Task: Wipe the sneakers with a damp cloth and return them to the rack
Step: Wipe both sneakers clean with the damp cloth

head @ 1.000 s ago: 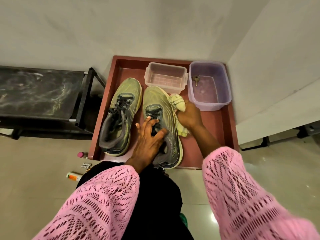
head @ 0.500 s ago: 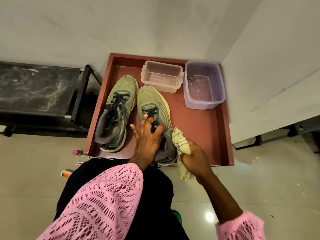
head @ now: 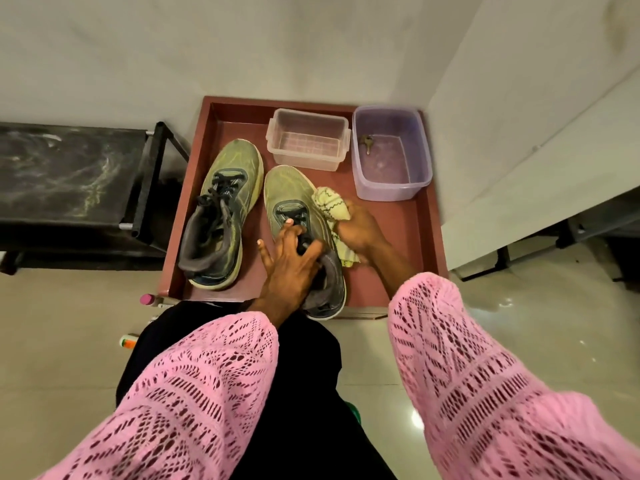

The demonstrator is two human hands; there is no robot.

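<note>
Two olive-green sneakers with grey collars lie toes-away in a red-brown tray (head: 429, 237). The left sneaker (head: 225, 209) rests untouched. My left hand (head: 294, 261) presses down on the laces and tongue of the right sneaker (head: 287, 188), fingers spread over it. My right hand (head: 360, 230) grips a pale yellow cloth (head: 329, 204) with dark wavy lines and holds it against that sneaker's right side, near the midfoot. Part of the cloth hangs below my hand.
A clear plastic box (head: 308, 143) and a purple tub (head: 391, 154) with a key inside stand at the tray's far end. A black rack (head: 79, 181) stands to the left. Small bottles (head: 128, 341) lie on the tiled floor. White walls close in at back and right.
My right hand has moved the cloth from the sneaker's heel side forward along its right side toward the toe. My left hand stayed on the laces.
</note>
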